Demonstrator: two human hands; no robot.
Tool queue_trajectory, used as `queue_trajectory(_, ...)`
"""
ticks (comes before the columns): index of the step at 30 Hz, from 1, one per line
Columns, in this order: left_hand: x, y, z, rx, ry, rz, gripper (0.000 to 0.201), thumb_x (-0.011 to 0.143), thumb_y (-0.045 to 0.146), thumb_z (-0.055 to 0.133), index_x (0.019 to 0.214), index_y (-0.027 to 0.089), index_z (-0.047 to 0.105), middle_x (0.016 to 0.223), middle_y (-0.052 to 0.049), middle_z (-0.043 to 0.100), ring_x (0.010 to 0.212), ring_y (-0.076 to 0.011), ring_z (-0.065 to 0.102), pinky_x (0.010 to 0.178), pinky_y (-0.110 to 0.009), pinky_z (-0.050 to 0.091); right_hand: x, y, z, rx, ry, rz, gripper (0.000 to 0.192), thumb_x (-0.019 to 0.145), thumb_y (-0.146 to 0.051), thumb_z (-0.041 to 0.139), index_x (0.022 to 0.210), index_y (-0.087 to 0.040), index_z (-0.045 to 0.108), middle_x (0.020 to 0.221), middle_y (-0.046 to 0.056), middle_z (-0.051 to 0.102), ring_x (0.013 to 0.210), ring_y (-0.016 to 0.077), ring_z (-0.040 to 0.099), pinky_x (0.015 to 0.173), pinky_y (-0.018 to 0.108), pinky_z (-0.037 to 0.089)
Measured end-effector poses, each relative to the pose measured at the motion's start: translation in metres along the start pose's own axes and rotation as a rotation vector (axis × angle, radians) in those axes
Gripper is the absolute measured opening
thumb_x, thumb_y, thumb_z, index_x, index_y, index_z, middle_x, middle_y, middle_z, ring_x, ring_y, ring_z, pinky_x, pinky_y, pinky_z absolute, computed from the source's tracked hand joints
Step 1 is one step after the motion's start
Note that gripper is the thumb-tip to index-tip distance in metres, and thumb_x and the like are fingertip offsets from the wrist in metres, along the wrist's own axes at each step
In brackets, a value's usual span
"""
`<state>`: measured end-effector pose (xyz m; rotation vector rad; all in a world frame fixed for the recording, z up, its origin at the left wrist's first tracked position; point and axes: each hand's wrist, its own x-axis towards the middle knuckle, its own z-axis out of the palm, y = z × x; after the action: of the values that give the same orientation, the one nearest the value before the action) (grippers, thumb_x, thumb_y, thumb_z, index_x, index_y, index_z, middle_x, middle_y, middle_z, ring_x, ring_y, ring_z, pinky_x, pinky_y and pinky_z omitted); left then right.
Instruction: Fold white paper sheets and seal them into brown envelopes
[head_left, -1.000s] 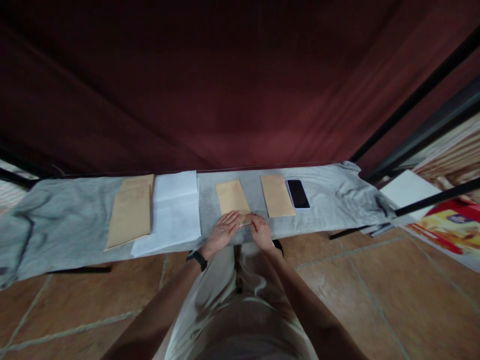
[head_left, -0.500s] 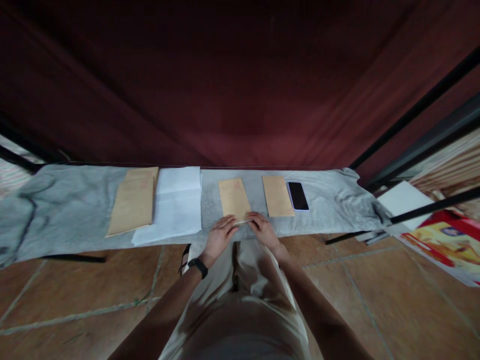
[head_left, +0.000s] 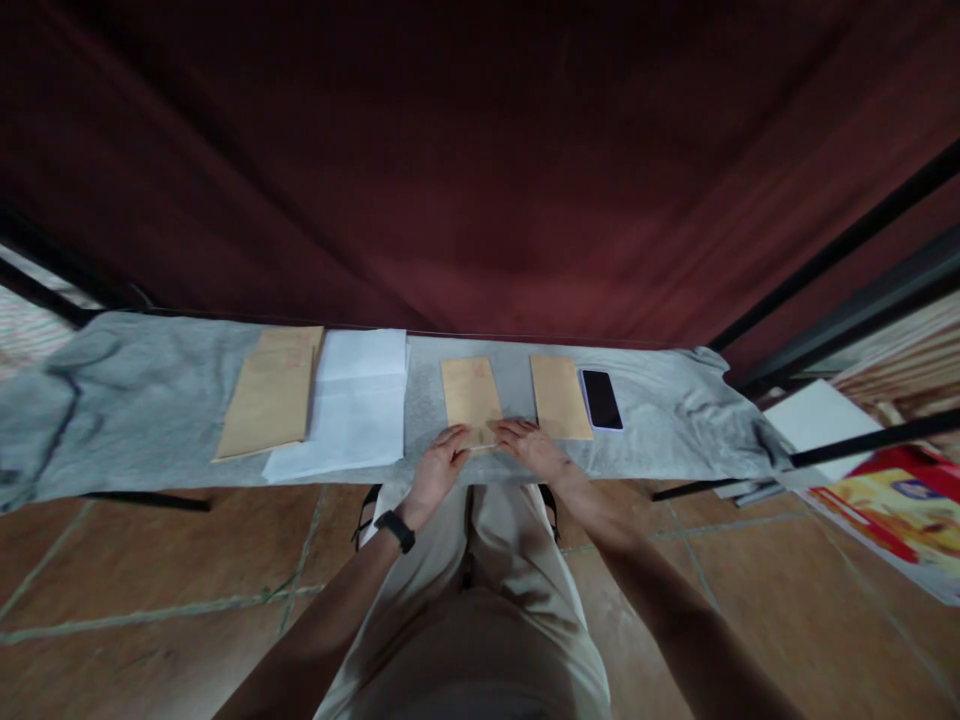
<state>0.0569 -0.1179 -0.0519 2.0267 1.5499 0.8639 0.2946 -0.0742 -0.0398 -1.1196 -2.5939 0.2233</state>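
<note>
A brown paper envelope (head_left: 470, 388) lies on the grey cloth in front of me, its near end between my hands. My left hand (head_left: 439, 462), with a black watch on the wrist, closes on the near left corner. At the near right corner my right hand (head_left: 531, 449) grips the same edge, fingers pressed together on the paper. A pale strip shows along that near edge. To the right a second brown envelope (head_left: 561, 397) lies flat, next to a dark-screened phone (head_left: 601, 400).
Larger brown envelopes (head_left: 268, 395) overlap white paper sheets (head_left: 360, 400) on the left. Grey cloth (head_left: 675, 410) covers the narrow table. Behind it hangs a dark red curtain (head_left: 480, 200). A red and yellow box (head_left: 900, 505) stands at the far right, near black metal bars.
My right hand has turned and its forearm has swung outward to the right. The envelope has straightened slightly, with both hands still at its near edge. The view has tilted a little.
</note>
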Motion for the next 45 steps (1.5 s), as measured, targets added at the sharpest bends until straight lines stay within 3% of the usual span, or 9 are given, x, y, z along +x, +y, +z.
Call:
queue_trajectory(5,-0.002,0.0,-0.003,0.068,0.004,0.023,0.038,0.092,0.023,0.056,0.13,0.021,0.062,0.136,-0.008,0.065,0.127,-0.0222,0.06,0.111,-0.041,0.049,0.001,0.002,0.002,-0.044,-0.012,-0.043,0.034,0.099,-0.026,0.06,0.133,-0.027,0.063,0.137,0.004,0.065,0.112,0.0206,0.067,0.1,0.036,0.052)
queue_trajectory(15,0.001,-0.001,-0.004,0.157,-0.03,0.059,0.032,0.095,0.024,0.055,0.124,0.019,0.065,0.134,-0.009,0.066,0.127,-0.0214,0.06,0.11,-0.039,0.049,-0.001,0.0,0.003,0.0,-0.009,0.011,0.029,0.102,-0.025,0.053,0.127,-0.027,0.067,0.138,0.003,0.065,0.113,0.02,0.066,0.103,0.038,0.05)
queue_trajectory(24,-0.009,0.009,-0.007,0.283,-0.085,0.148,0.032,0.099,0.029,0.05,0.126,0.022,0.065,0.137,-0.008,0.064,0.131,-0.0222,0.057,0.112,-0.04,0.046,-0.024,-0.008,0.014,0.17,0.14,0.06,0.04,0.097,-0.027,0.061,0.137,-0.027,0.061,0.14,0.006,0.063,0.131,0.0198,0.056,0.114,0.042,0.044)
queue_trajectory(31,-0.007,0.009,-0.001,0.238,0.02,0.105,0.032,0.102,0.027,0.039,0.115,0.021,0.068,0.125,-0.008,0.07,0.119,-0.0218,0.063,0.106,-0.039,0.05,-0.014,-0.013,0.021,0.268,0.232,0.222,0.024,0.099,-0.021,0.054,0.113,-0.026,0.073,0.12,0.004,0.073,0.114,0.0186,0.065,0.104,0.037,0.049)
queue_trajectory(37,-0.005,0.011,0.004,0.262,0.068,0.059,0.034,0.101,0.022,0.038,0.121,0.02,0.065,0.122,-0.009,0.071,0.115,-0.0241,0.064,0.103,-0.042,0.051,-0.006,-0.025,0.027,0.202,0.274,0.366,0.024,0.101,-0.024,0.049,0.111,-0.027,0.071,0.114,0.003,0.073,0.109,0.0216,0.063,0.099,0.039,0.046)
queue_trajectory(40,-0.01,0.013,0.007,0.311,0.04,0.067,0.038,0.098,0.017,0.039,0.128,0.021,0.062,0.129,-0.009,0.068,0.122,-0.0251,0.062,0.106,-0.044,0.049,-0.006,-0.025,0.027,0.192,0.269,0.371,0.024,0.102,-0.026,0.047,0.109,-0.026,0.07,0.114,0.004,0.072,0.108,0.0219,0.063,0.099,0.039,0.045)
queue_trajectory(45,-0.029,0.019,0.025,0.365,-0.06,0.222,0.049,0.094,0.012,0.04,0.142,0.017,0.052,0.153,-0.012,0.051,0.145,-0.0239,0.043,0.123,-0.046,0.034,-0.009,-0.039,0.025,0.151,0.263,0.346,0.03,0.104,-0.025,0.043,0.121,-0.024,0.068,0.124,0.007,0.07,0.118,0.0228,0.06,0.109,0.043,0.042)
